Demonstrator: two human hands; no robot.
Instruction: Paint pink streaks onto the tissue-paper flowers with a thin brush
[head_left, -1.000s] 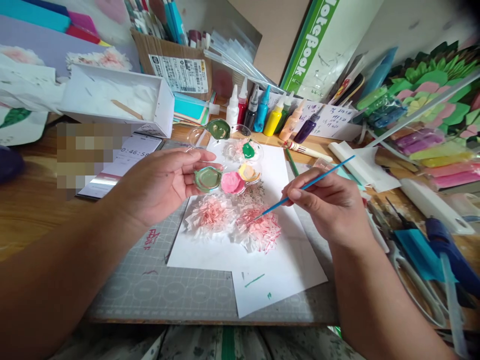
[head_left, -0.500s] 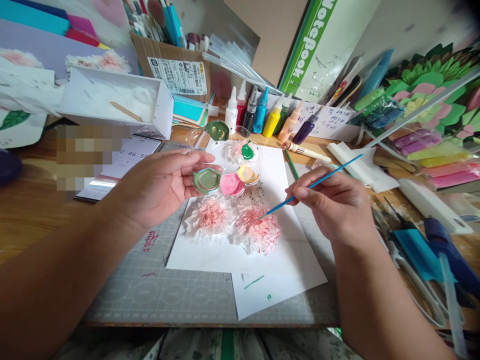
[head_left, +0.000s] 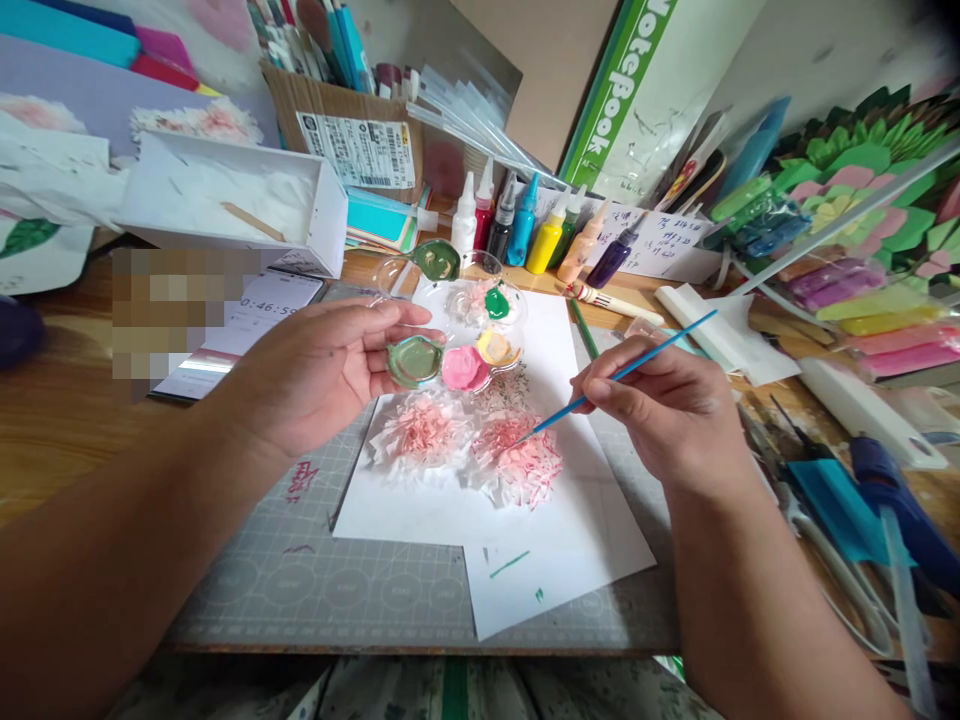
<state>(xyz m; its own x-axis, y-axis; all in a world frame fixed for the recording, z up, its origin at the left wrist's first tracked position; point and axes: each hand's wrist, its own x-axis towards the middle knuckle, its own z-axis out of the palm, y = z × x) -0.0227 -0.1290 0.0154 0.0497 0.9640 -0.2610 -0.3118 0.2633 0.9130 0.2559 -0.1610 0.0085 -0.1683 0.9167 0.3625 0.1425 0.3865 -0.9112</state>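
Note:
My left hand (head_left: 352, 365) is closed on the edge of a clear paint palette (head_left: 480, 372), whose wells hold green, pink, yellowish and dark green paint. My right hand (head_left: 649, 400) pinches a thin blue paintbrush (head_left: 626, 372), slanted down to the left. The brush tip meets the right-hand paper flower (head_left: 516, 460), which is white with a pink centre and darker pink petal edges. A second paper flower (head_left: 424, 435), paler at its edges, lies to its left. Both flowers rest on white paper sheets (head_left: 600, 525), below the palette.
A grey cutting mat (head_left: 352, 600) lies under the paper. Several paint bottles (head_left: 540, 245) stand in a row behind the palette. A phone (head_left: 247, 320) and a white box (head_left: 232, 200) are at the left. Scissors (head_left: 832, 570) and a glue gun (head_left: 892, 510) lie at the right.
Almost nothing differs. The brush's upper end has shifted slightly left and down, with its tip still at the right-hand flower. My left hand and the palette hold nearly still.

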